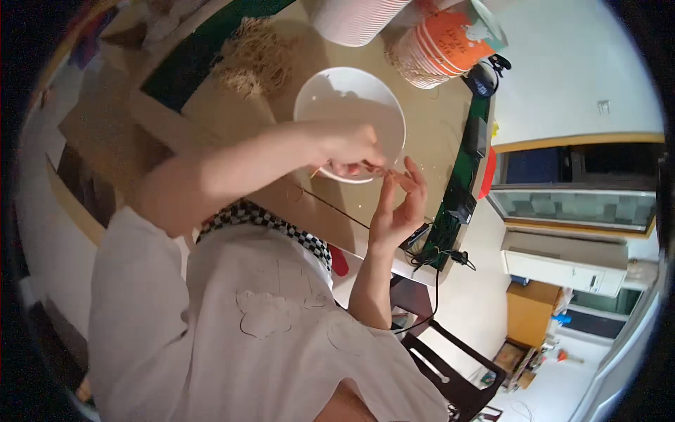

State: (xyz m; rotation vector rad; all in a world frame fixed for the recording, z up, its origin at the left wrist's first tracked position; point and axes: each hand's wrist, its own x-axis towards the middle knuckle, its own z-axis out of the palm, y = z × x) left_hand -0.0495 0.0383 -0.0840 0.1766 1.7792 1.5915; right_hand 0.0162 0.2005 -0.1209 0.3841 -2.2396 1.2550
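White round bowl, hands' grip beside

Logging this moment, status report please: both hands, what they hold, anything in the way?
Left hand and right hand pinch something thin over white bowl. Cup stacks and straw pile beyond, apart.

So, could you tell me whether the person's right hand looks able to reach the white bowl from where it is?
Probably yes: the right hand hangs beside the near rim of the white bowl, with nothing between them; only the left hand sits alongside.
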